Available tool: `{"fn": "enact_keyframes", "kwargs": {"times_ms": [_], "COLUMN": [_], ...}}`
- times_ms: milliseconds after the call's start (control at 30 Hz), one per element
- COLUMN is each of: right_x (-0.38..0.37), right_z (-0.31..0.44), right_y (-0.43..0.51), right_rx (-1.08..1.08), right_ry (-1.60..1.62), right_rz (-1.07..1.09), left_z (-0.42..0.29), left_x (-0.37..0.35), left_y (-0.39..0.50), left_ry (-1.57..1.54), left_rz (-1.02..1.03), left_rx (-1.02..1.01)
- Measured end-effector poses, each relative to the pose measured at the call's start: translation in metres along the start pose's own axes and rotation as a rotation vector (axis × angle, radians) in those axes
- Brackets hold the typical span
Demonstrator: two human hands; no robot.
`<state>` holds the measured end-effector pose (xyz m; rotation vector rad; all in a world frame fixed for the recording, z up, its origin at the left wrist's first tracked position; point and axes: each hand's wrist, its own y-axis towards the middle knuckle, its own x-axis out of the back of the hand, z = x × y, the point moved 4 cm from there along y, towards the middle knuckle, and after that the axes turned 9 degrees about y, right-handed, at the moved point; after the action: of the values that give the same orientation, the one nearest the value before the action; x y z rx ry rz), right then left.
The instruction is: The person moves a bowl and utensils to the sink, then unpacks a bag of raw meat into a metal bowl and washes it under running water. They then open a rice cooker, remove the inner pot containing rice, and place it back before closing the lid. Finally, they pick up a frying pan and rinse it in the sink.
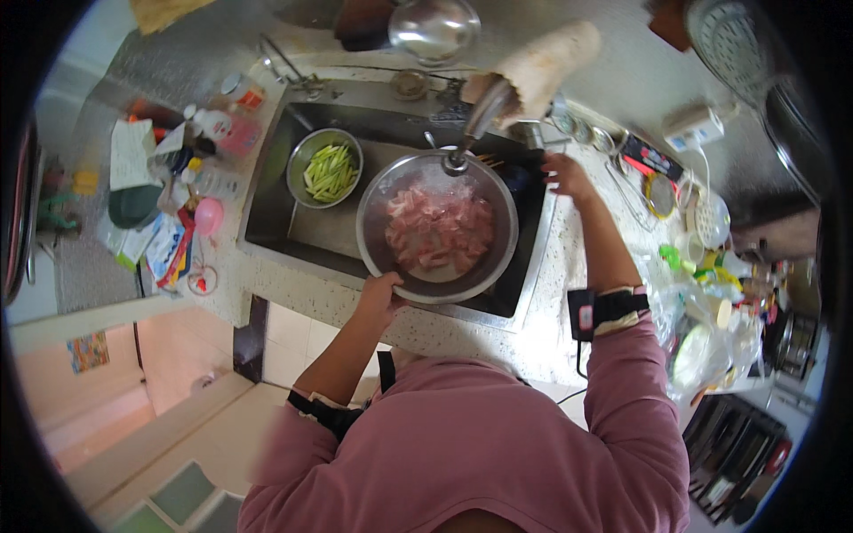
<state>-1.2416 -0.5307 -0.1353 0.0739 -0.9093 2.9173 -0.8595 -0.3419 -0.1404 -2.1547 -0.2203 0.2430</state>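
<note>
A large metal bowl (373, 233) with sliced raw meat (440, 230) in it is over the right part of the sink (323, 230), beneath the tip of a metal faucet (483, 120). My left hand (382, 300) grips the bowl's near left rim. Off to the bowl's right, at the sink's right edge, is my right hand (568, 176), its fingers partly spread near a dark object; whether it touches anything is unclear. A smaller metal bowl (292, 174) of cut green vegetable pieces (330, 173) sits in the sink's left part.
Bottles, one with pink liquid (236, 133), papers and packets crowd the left counter. Along the right counter are jars, a round strainer (660, 195), a power strip (693, 133) and plastic bags (693, 346). A second tap (303, 81) stands at the sink's back left corner.
</note>
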Motion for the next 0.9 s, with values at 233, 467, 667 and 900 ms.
{"fn": "enact_keyframes", "kwargs": {"times_ms": [233, 467, 667, 900], "right_x": [-0.059, -0.025, 0.025, 0.095], "right_z": [-0.073, -0.122, -0.169, -0.207], "right_y": [-0.179, -0.291, -0.328, -0.312], "right_rx": [0.184, 0.218, 0.154, 0.224], "right_ry": [0.097, 0.474, 0.517, 0.489], "right_rz": [-0.020, -0.415, -0.598, -0.655], "left_z": [-0.016, -0.025, 0.009, 0.052], "left_x": [-0.001, -0.055, -0.114, -0.177], "left_y": [-0.037, -0.058, -0.060, -0.050], "left_ry": [0.274, 0.625, 0.779, 0.751], "left_rz": [0.264, 0.486, 0.517, 0.541], "left_rx": [0.004, -0.027, -0.018, -0.054]}}
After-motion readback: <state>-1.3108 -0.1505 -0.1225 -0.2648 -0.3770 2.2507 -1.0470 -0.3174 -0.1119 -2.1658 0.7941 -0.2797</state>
